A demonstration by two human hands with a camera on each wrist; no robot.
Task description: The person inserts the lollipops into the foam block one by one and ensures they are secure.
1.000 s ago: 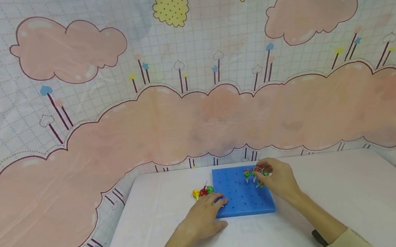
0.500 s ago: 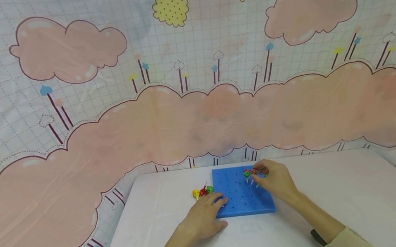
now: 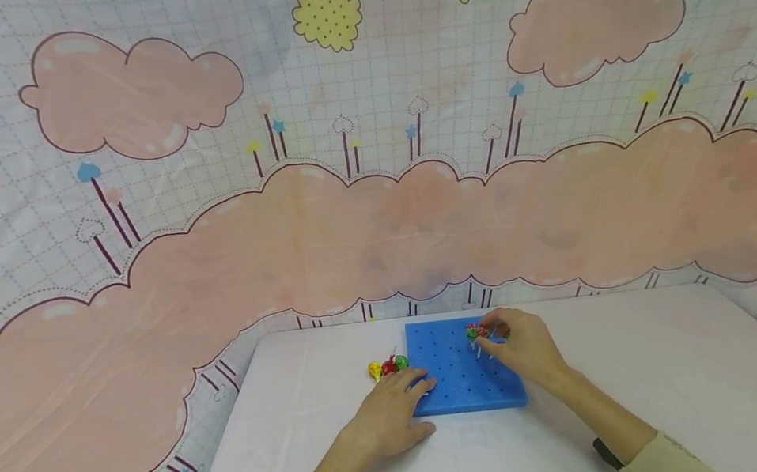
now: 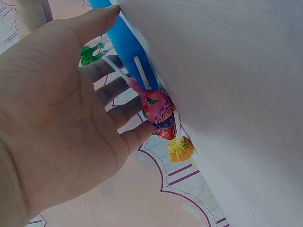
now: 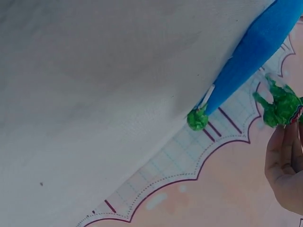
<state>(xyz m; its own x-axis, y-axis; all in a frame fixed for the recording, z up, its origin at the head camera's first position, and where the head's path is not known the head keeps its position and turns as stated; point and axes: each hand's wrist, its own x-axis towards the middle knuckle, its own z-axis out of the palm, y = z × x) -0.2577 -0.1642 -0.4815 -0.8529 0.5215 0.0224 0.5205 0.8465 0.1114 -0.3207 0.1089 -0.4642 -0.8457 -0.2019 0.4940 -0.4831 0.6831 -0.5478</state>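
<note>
A blue foam board (image 3: 457,385) dotted with holes lies on the white table (image 3: 657,391). My left hand (image 3: 421,384) rests flat on the board's left edge, fingers straight; in the left wrist view its thumb (image 4: 97,21) touches the blue board (image 4: 124,41). Three loose lollipops (image 3: 387,366) lie just left of the board: red (image 4: 158,108), yellow (image 4: 180,149) and green (image 4: 90,54). My right hand (image 3: 493,332) is at the board's far right part and pinches a red-and-green lollipop (image 3: 476,332) standing over the holes. A green wrapper (image 5: 282,107) shows by its fingers (image 5: 284,158).
A green lollipop (image 5: 197,119) sits at the edge of the blue board (image 5: 255,47) in the right wrist view. A pink cloud-patterned cloth (image 3: 375,212) hangs behind and around the table. Bare white table lies right of the board and in front of it.
My right hand has shifted a little left over the board's far part and now covers the lollipops that showed beside it. The left hand has stayed still.
</note>
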